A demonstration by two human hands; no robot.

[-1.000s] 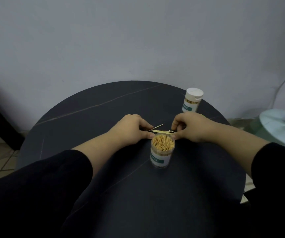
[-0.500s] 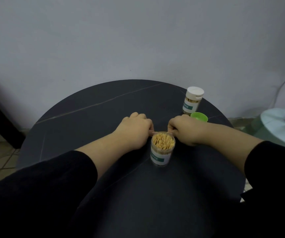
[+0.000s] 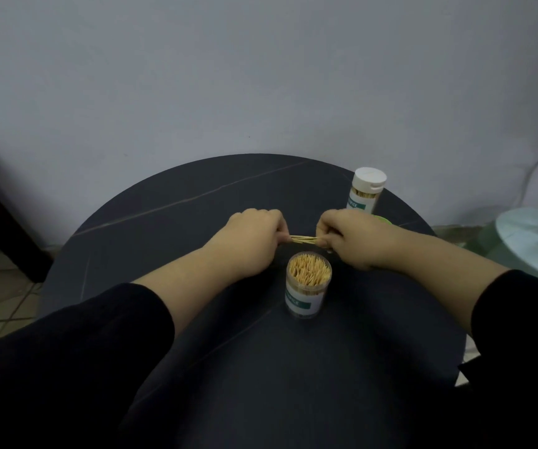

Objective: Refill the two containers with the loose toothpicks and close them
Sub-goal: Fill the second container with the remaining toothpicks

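Toothpicks (image 3: 303,239), thin wooden bundle, pinched at both ends by left hand (image 3: 251,238) and right hand (image 3: 355,236), just behind open jar (image 3: 306,288).
Clear round jar packed full; capped jar (image 3: 365,194) at far right; green lid (image 3: 382,218) mostly hidden behind right hand.

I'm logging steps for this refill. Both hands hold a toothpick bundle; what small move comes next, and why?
Probably stand the toothpick bundle upright and lower it into the open container. The left hand and right hand each pinch one end, the bundle lies level just behind the container, and its mouth is uncovered, though it looks nearly full.
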